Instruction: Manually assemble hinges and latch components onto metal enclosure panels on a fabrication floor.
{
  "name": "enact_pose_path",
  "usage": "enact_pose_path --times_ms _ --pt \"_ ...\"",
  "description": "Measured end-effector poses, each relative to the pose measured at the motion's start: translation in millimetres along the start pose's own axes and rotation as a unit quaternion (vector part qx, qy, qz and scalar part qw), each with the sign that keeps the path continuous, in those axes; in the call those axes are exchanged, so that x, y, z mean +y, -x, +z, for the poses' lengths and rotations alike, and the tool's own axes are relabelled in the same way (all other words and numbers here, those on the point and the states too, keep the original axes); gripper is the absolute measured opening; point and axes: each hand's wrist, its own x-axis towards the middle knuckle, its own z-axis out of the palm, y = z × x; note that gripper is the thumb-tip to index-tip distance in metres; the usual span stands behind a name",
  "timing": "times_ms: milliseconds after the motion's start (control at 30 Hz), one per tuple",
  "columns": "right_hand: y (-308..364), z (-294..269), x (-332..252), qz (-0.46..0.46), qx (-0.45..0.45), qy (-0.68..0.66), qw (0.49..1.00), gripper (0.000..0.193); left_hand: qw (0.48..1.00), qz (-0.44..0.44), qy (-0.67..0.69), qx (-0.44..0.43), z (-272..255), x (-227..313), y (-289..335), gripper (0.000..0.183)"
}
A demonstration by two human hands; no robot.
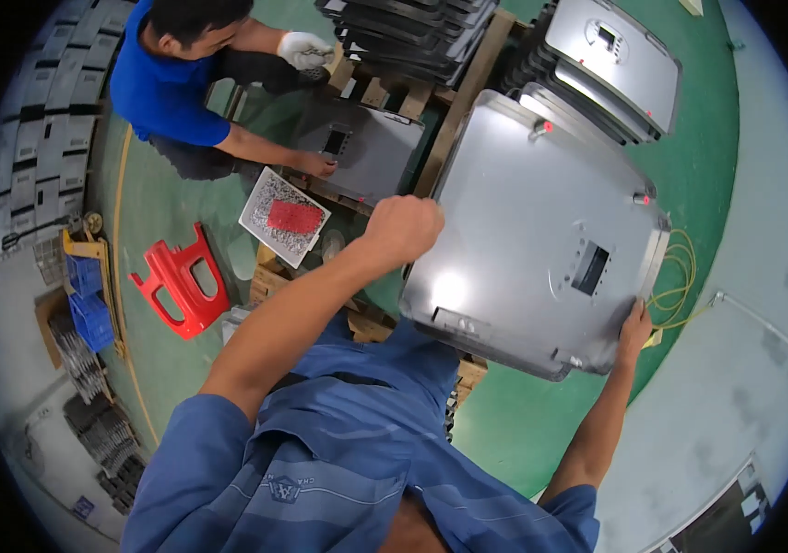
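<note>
A large grey sheet-metal panel [514,221] with rounded corners is in front of me. It has a dark rectangular cutout and two posts with red tips. My left hand [405,228] is closed at its left edge, with the fingertips hidden from view. On the opposite side, my right hand [634,328] grips the lower right edge, its fingers partly behind the metal. Beneath the panel's near edge more metal edges show; I cannot tell whether they belong to another panel.
A co-worker in a blue shirt [168,101] crouches at left, one hand on another panel [366,147]. A white tray [314,229] of small parts and a red plastic stool [193,286] stand nearby. Panel stacks [610,55] rise behind; a yellow hose [686,276] lies right.
</note>
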Motion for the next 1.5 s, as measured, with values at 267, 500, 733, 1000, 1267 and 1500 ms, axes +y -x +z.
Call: enact_pose_path --times_ms 267,500,733,1000,1267,1500 --pt "54.5 -42.1 -115.3 0.044 0.039 0.044 0.997 0.048 0.996 -0.013 0.077 0.04 1.8 -86.8 80.0 0.039" --pt "78.6 -54.5 -250.8 -0.003 0.019 0.117 0.993 0.046 0.982 -0.066 0.177 -0.028 8.4 -169.8 123.8 0.041" --pt "65.8 -18.7 -390.1 -0.126 0.0 0.225 0.966 0.039 0.945 -0.164 0.279 -0.04 44.1 -219.3 162.8 0.045" --pt "45.5 22.3 -454.7 -0.225 -0.052 0.31 0.922 0.035 0.908 -0.195 0.361 -0.082 75.9 -232.5 176.4 0.044" --pt "34.9 100.7 -495.8 -0.36 -0.096 0.322 0.87 0.034 0.854 -0.281 0.436 -0.034 124.5 -250.6 186.5 0.041" --pt "-0.5 251.6 -523.8 -0.453 -0.151 0.286 0.83 0.03 0.837 -0.362 0.406 0.056 182.4 -296.6 154.6 0.031"
